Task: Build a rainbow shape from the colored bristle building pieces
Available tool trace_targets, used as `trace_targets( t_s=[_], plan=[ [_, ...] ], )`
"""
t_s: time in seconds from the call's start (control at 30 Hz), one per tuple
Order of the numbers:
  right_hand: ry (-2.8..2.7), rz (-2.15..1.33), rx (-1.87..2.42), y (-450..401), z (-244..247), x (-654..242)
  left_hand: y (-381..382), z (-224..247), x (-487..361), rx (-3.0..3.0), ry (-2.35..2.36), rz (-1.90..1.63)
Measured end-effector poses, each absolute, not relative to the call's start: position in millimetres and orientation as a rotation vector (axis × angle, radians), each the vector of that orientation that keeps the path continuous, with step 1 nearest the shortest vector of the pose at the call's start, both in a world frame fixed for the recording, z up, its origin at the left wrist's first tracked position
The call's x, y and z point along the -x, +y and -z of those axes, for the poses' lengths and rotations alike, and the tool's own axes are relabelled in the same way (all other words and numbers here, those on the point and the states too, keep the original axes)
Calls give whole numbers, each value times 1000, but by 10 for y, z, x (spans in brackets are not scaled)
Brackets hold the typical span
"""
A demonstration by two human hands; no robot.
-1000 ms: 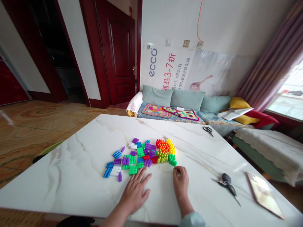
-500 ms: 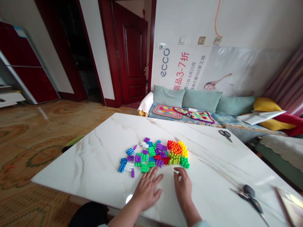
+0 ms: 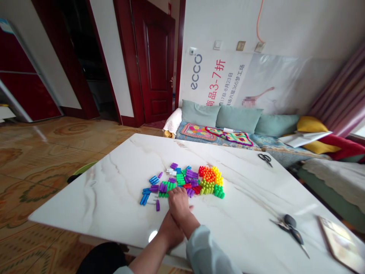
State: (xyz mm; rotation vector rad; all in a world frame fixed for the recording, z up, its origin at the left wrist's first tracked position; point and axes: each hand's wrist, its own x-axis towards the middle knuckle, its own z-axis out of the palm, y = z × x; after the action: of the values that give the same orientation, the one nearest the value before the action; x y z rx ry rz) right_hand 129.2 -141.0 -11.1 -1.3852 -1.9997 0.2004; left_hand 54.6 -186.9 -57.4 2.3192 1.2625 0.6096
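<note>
Small plastic capsule-shaped pieces lie in a cluster on the white marbled table (image 3: pixel 114 182). My right hand (image 3: pixel 179 201) reaches across my left wrist, its fingers bent down at the near edge of the cluster. Whatever they pinch is hidden under them. My left hand (image 3: pixel 170 230) rests low on the table beneath the right, most of its fingers covered. Close by are green pieces (image 3: pixel 180 179), purple pieces (image 3: pixel 192 174), blue pieces (image 3: pixel 145 198) and a white piece (image 3: pixel 152 198). Orange pieces (image 3: pixel 209 175), yellow pieces (image 3: pixel 218 177) and olive pieces (image 3: pixel 207 187) stand grouped at the right.
Open scissors (image 3: pixel 291 230) and a flat book-like item (image 3: pixel 338 239) lie at the table's right. Smaller black scissors (image 3: pixel 265 159) are near the far right corner. A sofa with green cushions (image 3: pixel 239 118) stands behind the table.
My right hand has moved left, across my left hand, to the near green pieces. My left hand has drawn back toward me. The camera view has shifted slightly right.
</note>
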Motion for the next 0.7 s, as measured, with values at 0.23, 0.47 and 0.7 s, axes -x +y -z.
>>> trace_targets(
  t_s=[0.23,0.47,0.7],
  plan=[
    [-1249,-529,1450,-1581,181,-1723,-1841,580,-544,-2588,1197,-517],
    [-1193,-486,1579,-2000,378,-2191,-1883,583,-538,-2630,1257,-536],
    [-1694,-209,1675,-2313,474,-1891,-1906,467,-553,-2628,1256,-518]
  ],
)
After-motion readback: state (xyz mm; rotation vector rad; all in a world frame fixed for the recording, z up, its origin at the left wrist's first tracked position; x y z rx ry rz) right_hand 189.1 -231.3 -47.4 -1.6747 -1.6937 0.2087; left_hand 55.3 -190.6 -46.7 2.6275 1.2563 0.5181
